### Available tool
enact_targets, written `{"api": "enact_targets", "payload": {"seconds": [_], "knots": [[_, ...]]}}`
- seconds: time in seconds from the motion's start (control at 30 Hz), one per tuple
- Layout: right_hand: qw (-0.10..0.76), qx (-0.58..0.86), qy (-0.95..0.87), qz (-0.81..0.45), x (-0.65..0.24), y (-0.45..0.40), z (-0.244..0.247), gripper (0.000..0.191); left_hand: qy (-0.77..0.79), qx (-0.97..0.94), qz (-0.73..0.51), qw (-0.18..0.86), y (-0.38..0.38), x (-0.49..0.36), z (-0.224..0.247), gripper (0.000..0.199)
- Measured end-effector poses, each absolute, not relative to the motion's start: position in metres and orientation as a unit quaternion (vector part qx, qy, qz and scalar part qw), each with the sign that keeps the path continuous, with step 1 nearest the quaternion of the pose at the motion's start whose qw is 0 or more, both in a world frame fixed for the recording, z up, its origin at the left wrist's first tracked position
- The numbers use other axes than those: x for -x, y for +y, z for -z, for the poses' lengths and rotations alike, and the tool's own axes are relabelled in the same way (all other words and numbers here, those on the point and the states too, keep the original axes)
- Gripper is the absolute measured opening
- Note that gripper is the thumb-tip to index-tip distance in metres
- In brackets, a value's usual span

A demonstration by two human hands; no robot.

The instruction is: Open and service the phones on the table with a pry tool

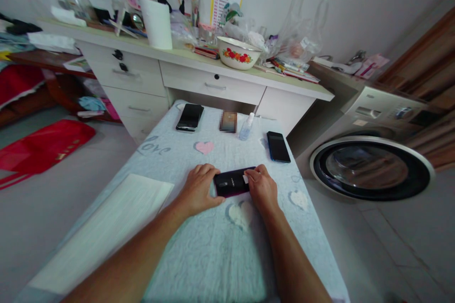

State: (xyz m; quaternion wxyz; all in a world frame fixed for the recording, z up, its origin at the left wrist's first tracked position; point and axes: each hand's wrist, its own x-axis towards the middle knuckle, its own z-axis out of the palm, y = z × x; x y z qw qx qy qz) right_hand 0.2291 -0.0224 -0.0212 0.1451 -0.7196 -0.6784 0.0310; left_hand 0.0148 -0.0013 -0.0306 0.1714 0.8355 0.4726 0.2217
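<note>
A black smartphone (231, 183) lies face down on the cloth-covered table, the lettering on its back showing. My left hand (199, 188) is closed round its left end, fingers at the far edge and thumb at the near edge. At the right end my right hand (262, 187) presses a small white piece (245, 179) against the phone's back; whether this is paper or cloth I cannot tell. Farther off are a spray bottle (246, 127) with a clear cap, a blurred-out brown item (228, 121), a stack of dark phones (190, 117) and another phone (278, 147).
A long whitish sheet (106, 232) lies along the table's left side. Behind the table stands a white desk (192, 75) bearing a flowered enamel bowl (237, 53) and a paper roll (155, 23). A washing machine (369, 118) is on the right, a red bag (46, 147) on the left floor.
</note>
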Motion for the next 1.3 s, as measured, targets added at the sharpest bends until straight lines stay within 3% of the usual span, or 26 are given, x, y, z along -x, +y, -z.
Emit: {"api": "enact_targets", "payload": {"seconds": [0.47,0.7,1.3], "knots": [[0.018,0.673,-0.737,-0.053,-0.217,-0.015,-0.007,0.03,0.454,-0.84,-0.227,0.191,0.002,-0.009,0.028,0.058],[0.112,0.665,-0.734,-0.076,-0.209,-0.02,0.007,0.028,0.455,-0.84,-0.224,0.195,0.004,-0.007,0.03,0.058],[0.1,0.686,-0.718,-0.062,-0.219,-0.024,0.012,0.031,0.452,-0.838,-0.235,0.198,0.003,-0.006,0.034,0.062]]}}
